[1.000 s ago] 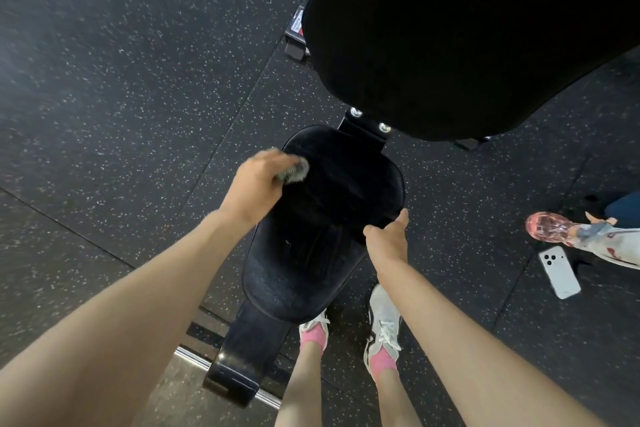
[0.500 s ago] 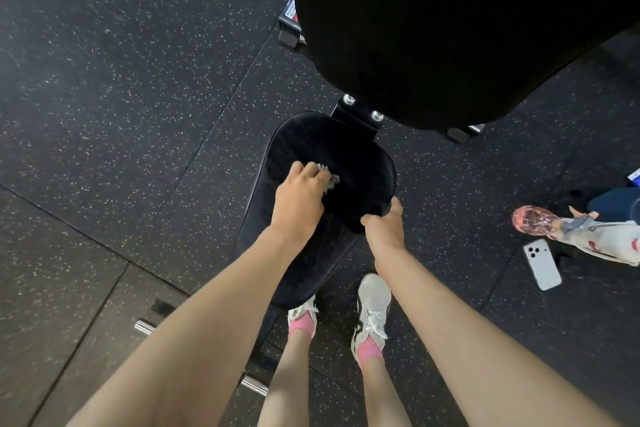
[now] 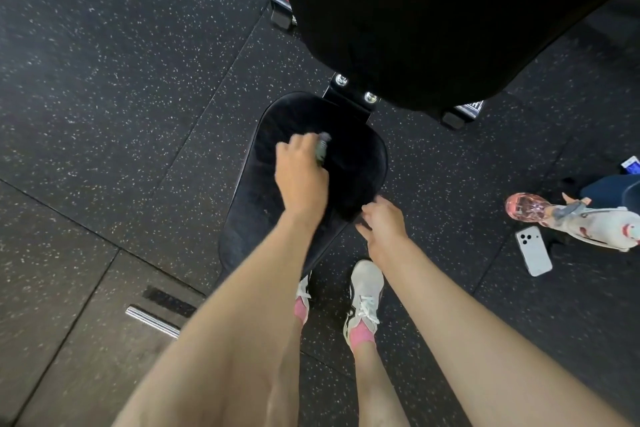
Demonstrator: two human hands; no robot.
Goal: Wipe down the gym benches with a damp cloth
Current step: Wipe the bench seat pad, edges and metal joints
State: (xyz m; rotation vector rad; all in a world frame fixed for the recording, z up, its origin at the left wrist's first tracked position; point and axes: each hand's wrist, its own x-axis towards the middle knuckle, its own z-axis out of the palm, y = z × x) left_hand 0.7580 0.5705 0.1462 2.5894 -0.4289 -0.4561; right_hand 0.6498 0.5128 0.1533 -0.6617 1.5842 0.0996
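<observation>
a small grey cloth (image 3: 322, 149) is seen bunched into a wad, blurred, with only its upper end showing. the black seat pad (image 3: 356, 159) is rounded and wider at its far end, and faint streaks are seen on its surface.

at the left of the frame a wide stretch of dark speckled floor (image 3: 104, 80) is crossed by tile seams. a chrome bar (image 3: 152, 321) lies at the lower left, well apart from the seat pad's left edge. at the seat pad's far end a bracket with two bolts (image 3: 341, 80) is fixed, and just beyond it the large black back pad (image 3: 433, 10) fills the upper right. near the seat pad's lower end two white shoes (image 3: 365, 298) are planted. at the right a white phone (image 3: 533, 251) and a pink-capped bottle (image 3: 523, 205) lie on the floor, well apart from the pad.

the cloth is held by the left grip (image 3: 300, 180), fingers curled round it, at the centre of the frame over the wide half of the seat pad; it sticks out past the fingertips toward the upper right. whether it touches the surface cannot be told. the seat pad's lower right rim is held by the right grip (image 3: 382, 224), fingers curled over the edge, to the lower right of the cloth.
</observation>
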